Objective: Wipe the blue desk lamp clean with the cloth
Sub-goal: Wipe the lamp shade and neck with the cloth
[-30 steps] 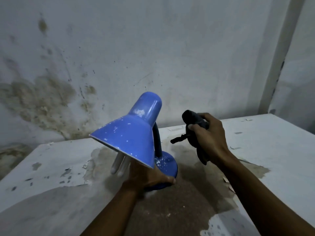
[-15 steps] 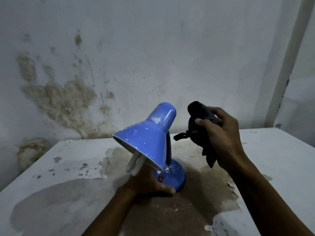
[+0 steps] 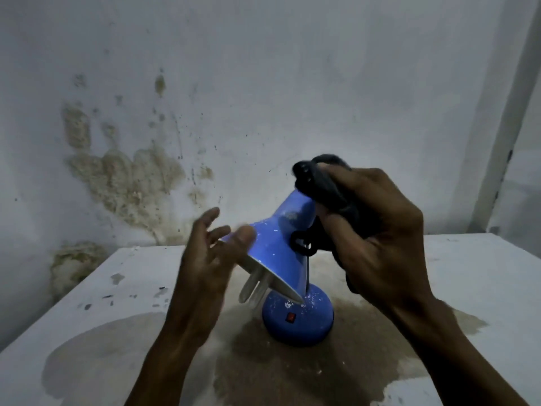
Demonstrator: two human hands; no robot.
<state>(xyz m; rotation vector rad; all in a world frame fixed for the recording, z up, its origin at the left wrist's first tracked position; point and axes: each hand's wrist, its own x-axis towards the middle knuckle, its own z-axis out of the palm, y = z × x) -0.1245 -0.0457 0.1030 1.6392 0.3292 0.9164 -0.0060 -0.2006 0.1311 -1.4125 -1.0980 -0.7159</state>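
The blue desk lamp [image 3: 278,253] stands on the table, its cone shade speckled with white and tilted down to the left, a white bulb poking out below. Its round base [image 3: 298,320] carries a small red switch. My right hand [image 3: 377,230] grips a dark bunched cloth [image 3: 322,186] and presses it against the narrow top of the shade. My left hand [image 3: 207,265] is at the shade's left rim with fingers spread and straight, thumb touching the rim; it is blurred.
The white table [image 3: 468,273] has peeling paint and a large brown bare patch around the lamp. A stained white wall [image 3: 123,177] rises right behind it. A wall corner stands at the right.
My left hand has left the lamp's base and risen to the shade's rim. My right hand has brought the cloth onto the top of the shade.
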